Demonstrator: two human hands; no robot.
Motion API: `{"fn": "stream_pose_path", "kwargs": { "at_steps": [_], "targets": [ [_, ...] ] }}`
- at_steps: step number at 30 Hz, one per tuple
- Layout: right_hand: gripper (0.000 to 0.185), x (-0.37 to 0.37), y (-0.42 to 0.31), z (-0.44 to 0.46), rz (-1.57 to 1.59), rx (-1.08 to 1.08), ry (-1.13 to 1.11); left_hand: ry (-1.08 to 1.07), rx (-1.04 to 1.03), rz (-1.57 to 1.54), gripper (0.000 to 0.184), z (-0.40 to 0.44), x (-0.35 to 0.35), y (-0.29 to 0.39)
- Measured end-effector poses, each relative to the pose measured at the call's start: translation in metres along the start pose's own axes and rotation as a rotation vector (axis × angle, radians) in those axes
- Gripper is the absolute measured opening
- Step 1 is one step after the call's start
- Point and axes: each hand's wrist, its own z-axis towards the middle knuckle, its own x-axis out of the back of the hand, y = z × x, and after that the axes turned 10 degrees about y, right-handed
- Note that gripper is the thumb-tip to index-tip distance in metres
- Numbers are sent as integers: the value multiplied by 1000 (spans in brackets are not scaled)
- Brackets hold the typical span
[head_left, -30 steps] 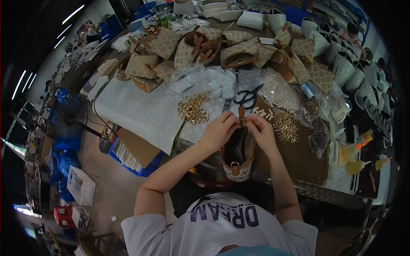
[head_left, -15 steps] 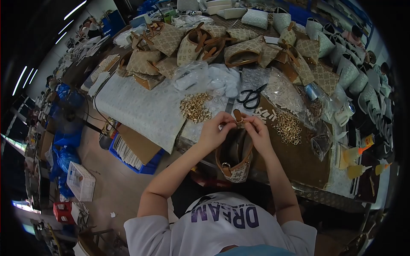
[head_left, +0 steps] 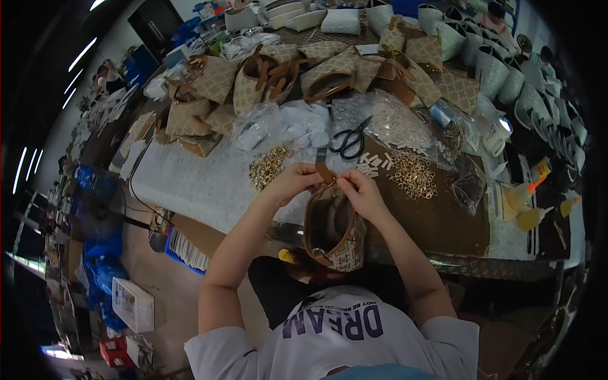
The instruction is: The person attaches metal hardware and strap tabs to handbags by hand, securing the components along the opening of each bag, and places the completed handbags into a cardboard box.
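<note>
A patterned beige handbag (head_left: 356, 251) with brown leather trim hangs mouth-up at the table's front edge, its dark inside showing. At its far rim stands a brown leather tab (head_left: 325, 172). My left hand (head_left: 296, 183) is closed in a pinch on this tab from the left. My right hand (head_left: 363, 195) pinches at the tab's base, where a small bit of gold metal shows; the fingertips hide most of it. A gold ring (head_left: 318, 252) sits on the bag's near side. Small gold rings (head_left: 269, 167) lie heaped beyond my left hand.
Black-handled scissors (head_left: 350, 140) and white strips (head_left: 375, 163) lie past my hands. A second heap of gold metal pieces (head_left: 415, 177) is at right, near yellow glue bottles (head_left: 519, 197). Several patterned bags (head_left: 329, 79) line the back. A white crate (head_left: 134, 305) stands on the floor at left.
The view has shifted, so the table's contents sit further left and higher. Both hands still pinch at the bag's rim; the tab now leans left, and the bag's mouth faces me more.
</note>
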Motion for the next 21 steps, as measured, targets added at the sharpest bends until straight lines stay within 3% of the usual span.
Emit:
{"fn": "stream_pose_path", "kwargs": {
  "at_steps": [5,9,18,21],
  "targets": [
    [21,-1,-1,-1,10,19,19,-72,-6,182,19,6,0,18],
    [20,1,-4,0,45,-82,-11,-88,-55,220,17,6,-3,35],
    [22,-3,-6,0,44,-93,50,-341,159,-244,30,11,16,28],
    [27,-5,-2,2,9,-73,104,-341,119,-106,28,12,13,28]
  ]
}}
